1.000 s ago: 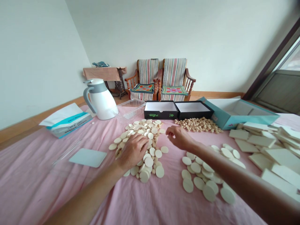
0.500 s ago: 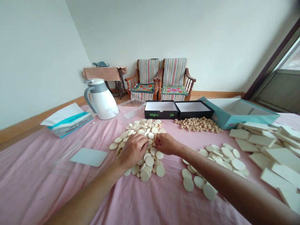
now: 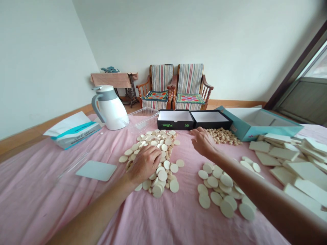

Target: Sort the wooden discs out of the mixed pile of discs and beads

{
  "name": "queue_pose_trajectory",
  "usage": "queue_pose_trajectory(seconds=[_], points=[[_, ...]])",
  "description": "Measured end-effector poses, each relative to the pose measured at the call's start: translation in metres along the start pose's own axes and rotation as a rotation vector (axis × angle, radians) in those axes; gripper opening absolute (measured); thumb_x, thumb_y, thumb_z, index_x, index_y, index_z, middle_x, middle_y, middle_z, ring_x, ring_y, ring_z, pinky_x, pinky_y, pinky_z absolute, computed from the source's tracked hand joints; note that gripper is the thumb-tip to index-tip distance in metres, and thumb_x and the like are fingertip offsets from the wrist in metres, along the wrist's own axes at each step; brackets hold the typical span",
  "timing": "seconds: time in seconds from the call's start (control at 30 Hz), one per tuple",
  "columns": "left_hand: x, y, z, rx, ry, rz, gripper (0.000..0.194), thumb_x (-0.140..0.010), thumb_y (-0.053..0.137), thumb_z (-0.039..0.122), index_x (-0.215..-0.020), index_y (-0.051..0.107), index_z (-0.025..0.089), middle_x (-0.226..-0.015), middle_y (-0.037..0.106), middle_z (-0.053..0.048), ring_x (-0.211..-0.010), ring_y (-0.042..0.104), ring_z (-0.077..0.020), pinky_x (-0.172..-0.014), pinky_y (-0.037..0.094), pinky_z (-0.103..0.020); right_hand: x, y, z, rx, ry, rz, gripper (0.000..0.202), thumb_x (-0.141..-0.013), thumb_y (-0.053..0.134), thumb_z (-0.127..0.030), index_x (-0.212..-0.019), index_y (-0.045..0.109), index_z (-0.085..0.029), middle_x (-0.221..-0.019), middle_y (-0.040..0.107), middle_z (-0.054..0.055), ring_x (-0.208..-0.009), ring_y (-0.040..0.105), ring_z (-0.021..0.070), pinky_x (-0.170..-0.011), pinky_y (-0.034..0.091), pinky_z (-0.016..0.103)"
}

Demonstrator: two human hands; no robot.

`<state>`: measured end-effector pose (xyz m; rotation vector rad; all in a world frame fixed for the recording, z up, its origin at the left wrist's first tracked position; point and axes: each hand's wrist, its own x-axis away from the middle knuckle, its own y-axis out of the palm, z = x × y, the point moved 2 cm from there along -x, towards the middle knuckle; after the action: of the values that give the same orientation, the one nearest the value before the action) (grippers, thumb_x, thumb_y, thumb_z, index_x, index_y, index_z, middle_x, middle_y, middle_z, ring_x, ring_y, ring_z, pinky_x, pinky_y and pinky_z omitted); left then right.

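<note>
My left hand lies on the middle pile of round pale wooden discs. Its fingers are bent and close together, and their tips are hidden, so I cannot make out what they hold. Small wooden beads show among those discs along the right side. My right hand is at the left end of a heap of wooden beads, just in front of the black boxes. Its fingers are stretched forward and somewhat apart, with nothing visible in them. Below the right forearm lies a second group of discs.
Two black boxes with white insides stand behind the piles, beside a light-blue box. Square wooden tiles are heaped at right. A white jug, a tissue pack, clear plastic trays and a white card are at left.
My right hand has moved from the middle disc pile rightward and away from me to the bead heap, and its fingers have opened. My left hand has stayed on the discs.
</note>
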<state>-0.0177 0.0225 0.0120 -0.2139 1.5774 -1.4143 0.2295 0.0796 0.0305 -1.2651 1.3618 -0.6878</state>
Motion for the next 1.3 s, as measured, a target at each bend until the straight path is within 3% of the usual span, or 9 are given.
queue_pose_trajectory(seconds=[0.17,0.37,0.53,0.67,0.77,0.87,1.03,1.17,1.3], points=[[-0.001,-0.002,0.001,-0.008,-0.005,-0.012,0.014,-0.088,0.049,0.015,-0.088,0.063,0.018,-0.090,0.065,-0.005,-0.090,0.057,-0.0187,-0.085,0.045,-0.037,0.036,0.021,-0.030,-0.333,-0.352,-0.321,0.024,-0.070,0.058,-0.011,-0.093,0.063,-0.016,-0.089,0.062,0.006,-0.078,0.056,0.0150,-0.071,0.043,0.025],[-0.002,-0.003,0.002,-0.015,0.006,-0.007,0.015,-0.088,0.049,0.014,-0.089,0.063,0.018,-0.090,0.065,-0.005,-0.090,0.057,-0.0185,-0.085,0.046,-0.036,0.050,0.024,-0.041,-0.318,-0.363,-0.286,0.021,-0.068,0.057,-0.009,-0.087,0.063,-0.015,-0.087,0.060,0.008,-0.082,0.054,0.0178,-0.075,0.043,0.028],[-0.001,-0.002,0.002,-0.011,0.011,0.010,0.015,-0.088,0.049,0.014,-0.089,0.063,0.018,-0.089,0.065,-0.005,-0.090,0.057,-0.0185,-0.085,0.046,-0.036,0.056,-0.011,-0.024,-0.317,-0.344,-0.391,0.024,-0.067,0.055,-0.009,-0.089,0.062,-0.016,-0.089,0.061,0.007,-0.080,0.056,0.0158,-0.074,0.044,0.026],[-0.001,-0.001,0.001,-0.010,-0.003,0.001,0.015,-0.087,0.050,0.014,-0.090,0.063,0.018,-0.091,0.065,-0.005,-0.091,0.057,-0.0190,-0.085,0.045,-0.036,0.066,-0.055,0.002,-0.241,-0.363,-0.639,0.029,-0.067,0.056,-0.012,-0.095,0.062,-0.019,-0.095,0.062,0.004,-0.086,0.057,0.0171,-0.078,0.044,0.028],[-0.001,0.000,0.000,-0.008,-0.003,0.003,0.014,-0.087,0.050,0.014,-0.091,0.063,0.018,-0.091,0.065,-0.004,-0.092,0.057,-0.0190,-0.086,0.045,-0.036,0.068,-0.073,0.012,-0.199,-0.379,-0.758,0.028,-0.068,0.060,-0.016,-0.095,0.063,-0.020,-0.096,0.063,0.004,-0.087,0.058,0.0181,-0.079,0.044,0.030],[-0.001,0.000,0.000,-0.001,0.000,0.006,0.014,-0.087,0.049,0.014,-0.090,0.063,0.018,-0.091,0.065,-0.005,-0.091,0.057,-0.0188,-0.086,0.045,-0.036,0.062,-0.065,0.000,-0.275,-0.335,-0.647,0.022,-0.072,0.058,-0.017,-0.094,0.063,-0.019,-0.093,0.064,0.004,-0.082,0.059,0.0162,-0.073,0.045,0.027],[0.000,0.002,-0.001,-0.008,-0.013,-0.014,0.015,-0.089,0.048,0.017,-0.092,0.063,0.018,-0.092,0.065,-0.005,-0.093,0.056,-0.0192,-0.086,0.045,-0.037,0.061,-0.019,-0.050,-0.366,-0.401,-0.420,0.030,-0.071,0.056,-0.010,-0.100,0.057,-0.016,-0.099,0.060,0.007,-0.082,0.058,0.0149,-0.073,0.046,0.027],[0.000,0.000,0.001,-0.023,-0.019,-0.029,0.016,-0.090,0.047,0.017,-0.091,0.063,0.017,-0.091,0.065,-0.005,-0.092,0.056,-0.0190,-0.086,0.045,-0.037,0.067,0.007,-0.077,-0.189,-0.441,-0.349,0.027,-0.072,0.055,-0.011,-0.098,0.053,-0.014,-0.100,0.057,0.010,-0.088,0.055,0.0202,-0.075,0.044,0.031],[-0.002,-0.003,0.003,-0.024,-0.014,-0.017,0.015,-0.089,0.048,0.017,-0.089,0.063,0.018,-0.089,0.065,-0.005,-0.091,0.057,-0.0186,-0.085,0.045,-0.036,0.068,0.014,-0.082,-0.168,-0.410,-0.325,0.023,-0.072,0.052,-0.009,-0.093,0.051,-0.015,-0.097,0.055,0.010,-0.087,0.053,0.0191,-0.074,0.043,0.029]])
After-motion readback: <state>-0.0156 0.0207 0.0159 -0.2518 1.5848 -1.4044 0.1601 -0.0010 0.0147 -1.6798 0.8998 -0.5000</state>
